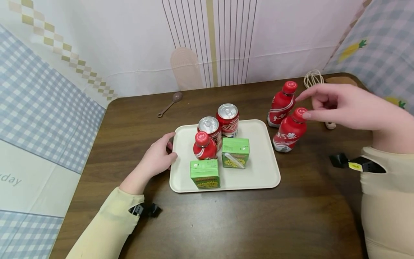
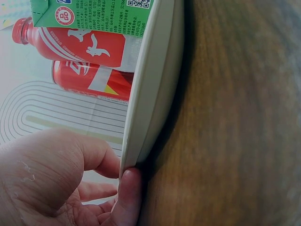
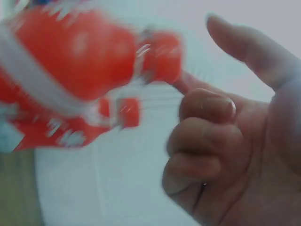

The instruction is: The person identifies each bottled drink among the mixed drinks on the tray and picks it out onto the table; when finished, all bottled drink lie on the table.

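Left hand [image 1: 157, 155] pinches the tray [image 1: 263, 172], right hand [image 1: 350, 108] beside a bottle [image 1: 290, 132].

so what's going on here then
A person holds the left edge of a pale tray with the left hand. The right hand is at the cap of the nearer of two red bottles on the table, to the right of the tray, with no clear grip on it. A third red bottle, two cans and two green cartons are on the tray.
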`<action>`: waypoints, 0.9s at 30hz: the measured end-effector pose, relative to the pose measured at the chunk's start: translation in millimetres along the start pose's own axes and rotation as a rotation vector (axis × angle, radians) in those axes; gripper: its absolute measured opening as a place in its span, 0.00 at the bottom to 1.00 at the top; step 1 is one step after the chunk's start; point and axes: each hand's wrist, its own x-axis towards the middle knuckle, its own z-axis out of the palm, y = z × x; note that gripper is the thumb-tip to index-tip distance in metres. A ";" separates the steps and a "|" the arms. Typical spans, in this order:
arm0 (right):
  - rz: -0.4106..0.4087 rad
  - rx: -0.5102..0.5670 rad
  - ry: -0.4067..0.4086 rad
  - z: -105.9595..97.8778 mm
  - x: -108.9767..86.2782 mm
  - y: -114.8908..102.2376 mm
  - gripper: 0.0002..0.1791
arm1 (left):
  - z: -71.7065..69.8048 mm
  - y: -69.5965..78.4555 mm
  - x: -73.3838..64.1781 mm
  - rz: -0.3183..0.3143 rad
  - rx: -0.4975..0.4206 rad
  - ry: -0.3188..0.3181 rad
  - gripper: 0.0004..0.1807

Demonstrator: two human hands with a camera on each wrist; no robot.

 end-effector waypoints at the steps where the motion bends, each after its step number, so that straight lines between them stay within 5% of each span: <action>1: -0.029 0.017 0.033 -0.4 -2.8 -5.0 0.21 | 0.0 -0.1 0.3 0.002 0.003 0.001 0.39; 5: -0.173 0.072 0.119 5.1 -10.6 -27.8 0.22 | -0.3 0.4 0.3 0.004 0.009 0.001 0.39; 12: -0.384 0.020 0.133 24.4 -11.0 -62.6 0.26 | -0.4 0.3 0.1 0.002 0.007 0.001 0.39; 21: -0.457 0.029 0.029 54.7 10.8 -80.8 0.18 | 1.4 -0.2 1.2 -0.002 -0.004 0.003 0.39; 27: -0.365 0.057 -0.071 74.3 31.1 -96.4 0.14 | 0.1 1.9 0.9 0.003 -0.007 0.002 0.39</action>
